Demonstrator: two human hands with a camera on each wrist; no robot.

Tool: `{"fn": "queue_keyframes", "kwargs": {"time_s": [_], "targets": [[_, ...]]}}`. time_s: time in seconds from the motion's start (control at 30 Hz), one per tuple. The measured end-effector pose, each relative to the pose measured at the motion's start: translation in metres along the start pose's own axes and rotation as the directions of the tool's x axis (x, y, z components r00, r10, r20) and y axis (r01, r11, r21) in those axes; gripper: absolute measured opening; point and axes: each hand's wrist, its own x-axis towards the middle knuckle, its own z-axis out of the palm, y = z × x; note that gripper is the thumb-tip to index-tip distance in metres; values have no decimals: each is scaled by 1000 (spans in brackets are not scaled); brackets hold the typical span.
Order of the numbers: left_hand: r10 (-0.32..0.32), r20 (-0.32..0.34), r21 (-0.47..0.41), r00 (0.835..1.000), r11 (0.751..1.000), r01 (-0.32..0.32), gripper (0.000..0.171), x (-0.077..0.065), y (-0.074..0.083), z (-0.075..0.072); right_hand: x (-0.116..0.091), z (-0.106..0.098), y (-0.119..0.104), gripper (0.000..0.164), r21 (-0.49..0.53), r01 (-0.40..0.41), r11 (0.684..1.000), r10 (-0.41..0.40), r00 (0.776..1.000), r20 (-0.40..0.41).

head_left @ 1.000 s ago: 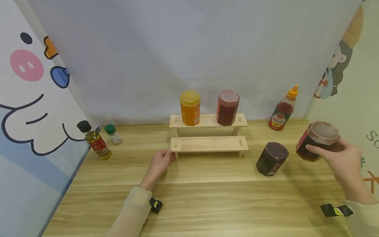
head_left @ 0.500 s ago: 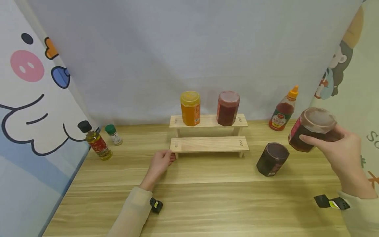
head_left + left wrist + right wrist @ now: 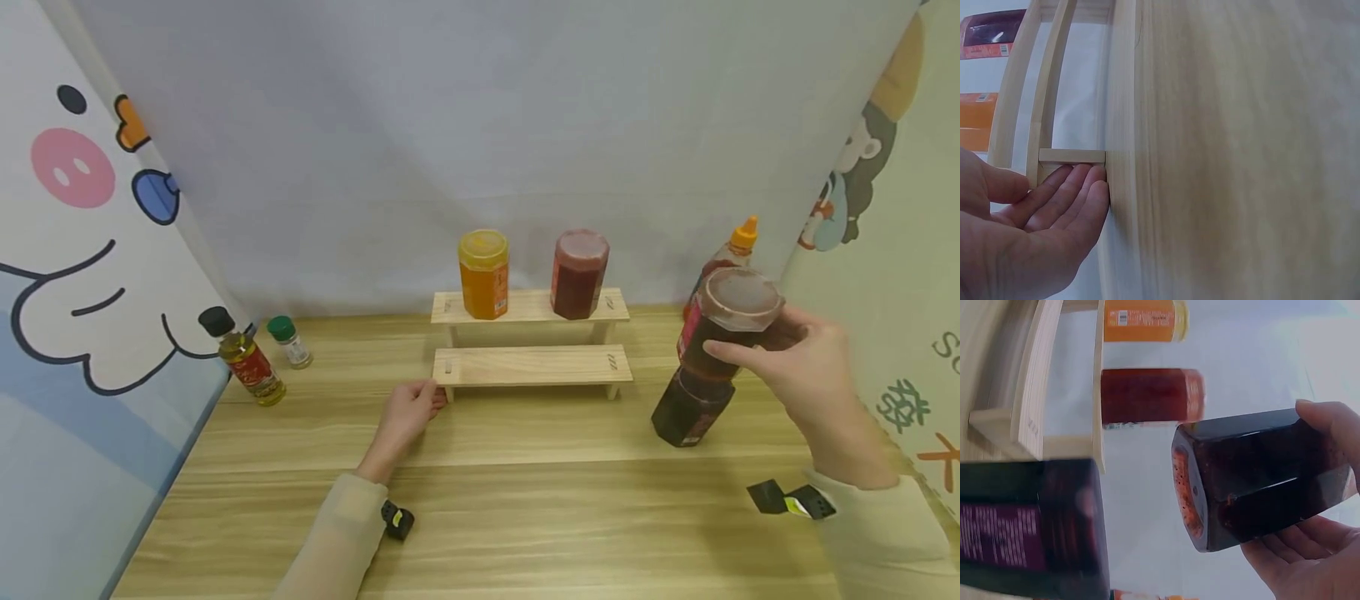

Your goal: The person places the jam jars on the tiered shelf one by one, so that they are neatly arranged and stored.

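My right hand (image 3: 806,383) grips a dark jam jar (image 3: 738,302) with a pale lid, thumb on the near side and fingers behind. Held up and a little tilted, it overlaps a second dark jar (image 3: 692,412) standing on the table. The right wrist view shows the held jar's base (image 3: 1190,490) apart from that jar (image 3: 1029,528). At the left end of the two-tier wooden rack (image 3: 532,364), my left hand (image 3: 408,408) holds the lower shelf's corner. Its thumb is at the plank's end and its fingers lie against the leg (image 3: 1072,156).
On the rack's upper tier stand an orange jar (image 3: 483,283) and a red jar (image 3: 579,283). A sauce bottle (image 3: 741,242) is partly hidden behind the held jar. At left are an oil bottle (image 3: 251,367) and a green-capped shaker (image 3: 291,342). A pale curtain (image 3: 450,125) hangs behind.
My right hand has carried the dark jar left and slightly up, from right of the standing dark jar to above it. My left hand has stayed at the rack's end.
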Motion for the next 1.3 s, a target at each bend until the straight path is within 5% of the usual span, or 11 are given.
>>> {"fn": "queue_keyframes", "kwargs": {"time_s": [0.53,0.9,1.3], "targets": [[4,15,-14,1000,1000,-4,39,-1,1,-1,-10,60,19,58,-109,-2,994,17,990,137],[-5,12,-19,1000,1000,5,38,1,-1,-1,-8,103,46,58,-18,23,1000,-19,971,237],[-10,7,-16,1000,1000,10,38,0,0,-2,0,140,65,59,16,31,999,-34,974,226]]}}
